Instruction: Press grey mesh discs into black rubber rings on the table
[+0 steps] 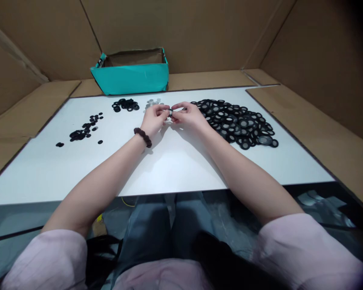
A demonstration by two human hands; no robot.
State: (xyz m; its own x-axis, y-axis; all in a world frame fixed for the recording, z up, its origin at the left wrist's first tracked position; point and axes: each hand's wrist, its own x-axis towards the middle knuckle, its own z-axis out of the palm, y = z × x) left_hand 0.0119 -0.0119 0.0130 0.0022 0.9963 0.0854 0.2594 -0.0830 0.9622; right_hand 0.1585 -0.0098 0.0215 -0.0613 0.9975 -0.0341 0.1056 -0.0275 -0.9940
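My left hand (154, 121) and my right hand (190, 116) meet over the white table, fingertips pinching a small black ring with a pale centre (170, 113) from both sides. The fingers partly cover it. Just right of my right hand spreads a large heap of black rings with pale centres (230, 119). Behind my left hand lie several pale, see-through discs (153, 102), partly hidden by the fingers. Farther left is a small cluster of black rings (125, 105). Small black discs (81, 134) are scattered at the table's left.
A turquoise open box (133, 78) stands at the back, beyond the white tabletop (175, 169). Tall cardboard walls (205, 36) enclose the back and sides. Cardboard strips (320, 125) border the tabletop. A dark hair tie (142, 137) circles my left wrist.
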